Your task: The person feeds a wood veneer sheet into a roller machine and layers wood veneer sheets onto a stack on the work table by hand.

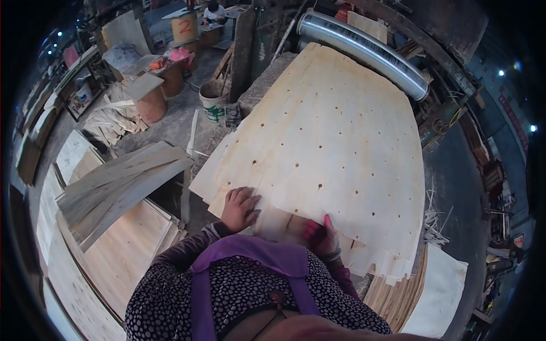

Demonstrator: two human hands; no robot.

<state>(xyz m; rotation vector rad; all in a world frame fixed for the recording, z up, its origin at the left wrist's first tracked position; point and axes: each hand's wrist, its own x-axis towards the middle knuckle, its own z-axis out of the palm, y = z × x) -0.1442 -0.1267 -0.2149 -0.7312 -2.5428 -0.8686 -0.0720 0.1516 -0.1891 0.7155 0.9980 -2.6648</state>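
A large pale wood veneer sheet point(341, 142), dotted with small dark holes, lies over a stack with ragged near edges. My left hand point(240, 209) rests on the near left part of the sheet, its fingers bent and slightly apart. To the right, my right hand point(324, 236) is at the near edge, thumb raised apart from the fingers, which look reddish. Between the hands, a browner piece of veneer point(276, 223) shows at a gap in the pale sheet's edge. Whether the right fingertips press on that piece cannot be made out.
A shiny metal roller point(364, 54) lies across the far end. Loose veneer strips point(125, 176) lie on stacked sheets at left; another stack point(395, 284) is at lower right. A bucket point(214, 101) stands beyond the left edge. A person point(214, 12) sits far back.
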